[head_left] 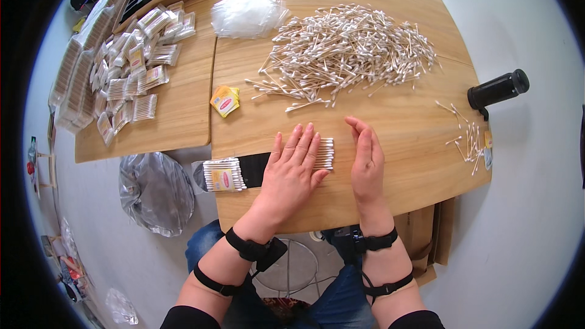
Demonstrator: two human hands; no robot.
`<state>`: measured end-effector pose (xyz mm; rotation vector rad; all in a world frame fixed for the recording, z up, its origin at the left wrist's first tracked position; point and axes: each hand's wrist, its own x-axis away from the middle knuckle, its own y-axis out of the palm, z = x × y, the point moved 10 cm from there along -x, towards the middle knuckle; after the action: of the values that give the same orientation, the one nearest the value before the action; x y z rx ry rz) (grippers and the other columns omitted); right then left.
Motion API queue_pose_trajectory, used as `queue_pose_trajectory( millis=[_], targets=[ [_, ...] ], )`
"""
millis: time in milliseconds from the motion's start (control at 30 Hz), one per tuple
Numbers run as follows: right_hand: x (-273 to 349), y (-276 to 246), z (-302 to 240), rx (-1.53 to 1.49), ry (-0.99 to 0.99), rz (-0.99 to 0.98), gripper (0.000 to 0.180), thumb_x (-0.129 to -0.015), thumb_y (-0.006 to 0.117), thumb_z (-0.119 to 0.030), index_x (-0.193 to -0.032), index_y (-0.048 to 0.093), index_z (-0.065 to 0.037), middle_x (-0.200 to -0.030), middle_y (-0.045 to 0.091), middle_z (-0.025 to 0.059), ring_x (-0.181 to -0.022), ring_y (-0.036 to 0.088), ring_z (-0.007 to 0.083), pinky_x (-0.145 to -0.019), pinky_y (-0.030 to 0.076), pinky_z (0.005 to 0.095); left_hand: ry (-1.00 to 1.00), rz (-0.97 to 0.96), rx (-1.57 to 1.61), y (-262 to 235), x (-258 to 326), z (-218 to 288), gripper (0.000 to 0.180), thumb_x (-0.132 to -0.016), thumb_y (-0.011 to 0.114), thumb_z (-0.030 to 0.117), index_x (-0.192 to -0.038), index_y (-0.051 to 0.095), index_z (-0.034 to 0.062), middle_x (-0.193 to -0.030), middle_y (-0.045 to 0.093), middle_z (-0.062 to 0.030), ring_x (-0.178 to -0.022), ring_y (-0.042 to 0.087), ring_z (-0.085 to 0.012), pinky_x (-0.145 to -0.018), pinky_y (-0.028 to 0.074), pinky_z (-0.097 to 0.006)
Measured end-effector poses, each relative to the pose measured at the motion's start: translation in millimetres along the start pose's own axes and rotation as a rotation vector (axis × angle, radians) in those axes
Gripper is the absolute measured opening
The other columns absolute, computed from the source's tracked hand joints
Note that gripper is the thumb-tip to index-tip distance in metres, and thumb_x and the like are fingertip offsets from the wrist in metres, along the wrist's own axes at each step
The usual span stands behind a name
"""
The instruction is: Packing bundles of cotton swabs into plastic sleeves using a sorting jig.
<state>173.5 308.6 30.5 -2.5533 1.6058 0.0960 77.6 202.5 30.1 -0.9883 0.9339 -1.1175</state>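
Observation:
My left hand [294, 167] lies flat with fingers stretched over a row of cotton swabs [326, 153], whose white tips show past its right side. Part of that row is hidden under the palm. Beneath the hand runs a black strip [255, 170]. At the strip's left end sits another row of cotton swabs [212, 167] with a yellow and white card [223, 179] on top. My right hand [367, 161] stands on its edge just right of the swabs, apart from them, its fingers extended and slightly curved, holding nothing.
A large heap of loose swabs [353, 49] covers the far table. Clear plastic bags [247, 13] and yellow cards [225, 101] lie to its left. Many filled packs [146, 79] crowd the left table. A black bottle [499, 88] and scattered swabs [469, 143] are at the right edge.

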Motion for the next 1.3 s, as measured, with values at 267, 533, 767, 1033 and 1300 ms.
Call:
queue_pose_trajectory(
  millis=[267, 533, 767, 1033, 1300],
  targets=[
    [0, -3, -1, -0.008, -0.014, 0.016, 0.042, -0.109, 0.033, -0.027, -0.121, 0.059, 0.004, -0.123, 0.062, 0.0139, -0.119, 0.055, 0.0234, -0.105, 0.039, 0.0324, 0.037, 0.032, 0.001, -5, 0, 7, 0.069, -0.094, 0.053, 0.044, -0.148, 0.039, 0.0018, -0.158, 0.032, -0.0134, -0.149, 0.023, -0.0273, -0.122, 0.011, -0.049],
    [1, -6, -4, 0.110, 0.003, 0.013, 0.040, -0.109, 0.036, -0.026, -0.116, 0.063, 0.003, -0.113, 0.065, 0.0104, -0.106, 0.059, 0.0163, -0.095, 0.046, 0.0299, 0.011, 0.017, -0.018, -1, 0, 6, 0.061, -0.098, 0.050, 0.037, -0.148, 0.040, 0.0051, -0.158, 0.033, -0.0103, -0.149, 0.024, -0.0263, -0.122, 0.010, -0.048],
    [6, -12, -23, 0.387, -0.066, -0.088, 0.031, -0.096, 0.057, -0.015, -0.070, 0.069, -0.003, -0.067, 0.060, 0.0104, -0.067, 0.057, 0.0278, -0.064, 0.046, 0.0364, -0.026, 0.092, 0.022, -5, -1, -5, 0.056, -0.098, 0.050, 0.029, -0.148, 0.041, 0.0057, -0.157, 0.035, -0.0092, -0.148, 0.027, -0.0257, -0.121, 0.013, -0.047],
    [13, 7, -32, 0.585, -0.208, -0.222, 0.027, -0.092, 0.058, -0.009, -0.071, 0.074, -0.005, -0.067, 0.061, 0.0090, -0.067, 0.054, 0.0242, -0.063, 0.045, 0.0352, -0.038, 0.085, -0.011, 0, 0, -8, 0.056, -0.099, 0.050, 0.030, -0.149, 0.040, 0.0060, -0.157, 0.035, -0.0087, -0.147, 0.029, -0.0238, -0.121, 0.015, -0.046],
    [11, 4, -32, 0.531, -0.225, -0.155, 0.025, -0.090, 0.063, -0.013, -0.067, 0.070, -0.006, -0.066, 0.061, 0.0079, -0.064, 0.055, 0.0266, -0.059, 0.045, 0.0380, -0.040, 0.079, -0.025, 2, -1, -8, 0.057, -0.099, 0.050, 0.031, -0.149, 0.040, 0.0060, -0.157, 0.035, -0.0088, -0.147, 0.029, -0.0236, -0.121, 0.015, -0.046]
  ],
)
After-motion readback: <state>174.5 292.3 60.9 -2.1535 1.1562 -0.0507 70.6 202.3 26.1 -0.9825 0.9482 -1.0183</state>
